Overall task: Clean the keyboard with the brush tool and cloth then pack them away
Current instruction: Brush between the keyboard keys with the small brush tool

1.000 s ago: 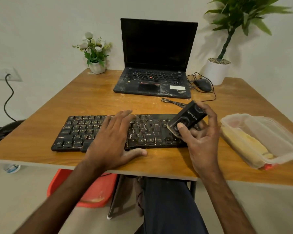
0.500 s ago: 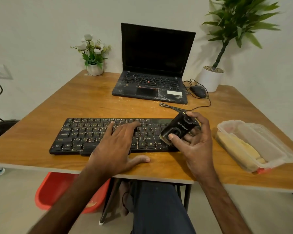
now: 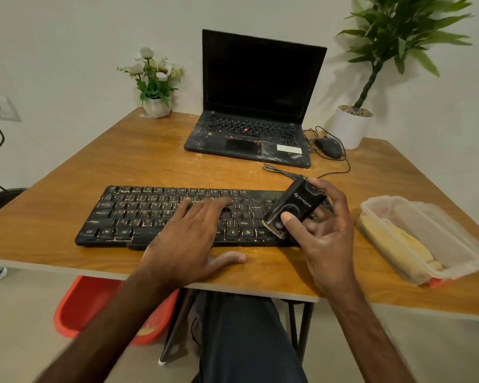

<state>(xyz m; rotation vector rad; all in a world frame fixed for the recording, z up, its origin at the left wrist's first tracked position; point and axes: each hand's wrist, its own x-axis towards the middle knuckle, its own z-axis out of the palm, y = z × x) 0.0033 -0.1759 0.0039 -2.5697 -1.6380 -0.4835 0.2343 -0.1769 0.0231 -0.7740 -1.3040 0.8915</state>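
Wooden surface (image 3: pixel 150 167) fills the middle of the view, with a white wall behind it. A long black keyboard (image 3: pixel 138 214) lies on it, and its long side runs from left to right in front of the person. The keys look dusty.

The left hand (image 3: pixel 188 239) lies flat on the middle keys with its fingers (image 3: pixel 213 204) straight. Its thumb rests on the wood at the near edge. It seems to hold the keyboard steady.

The right hand (image 3: pixel 327 239) is at the right end of the keyboard. It grips a small black brush tool (image 3: pixel 296 208), with the thumb on top. The brush tool is tilted. Its bristle end points down at the near right corner of the keys (I cannot tell if the bristles touch them). So the right hand is the one close to the work.

Most of the keys lie to the left of the brush tool. I think the next sweep has to go along the rows, toward the left hand. A yellow thing, likely the cloth (image 3: pixel 393 241), sits in a clear box (image 3: pixel 454 239) just to the right.
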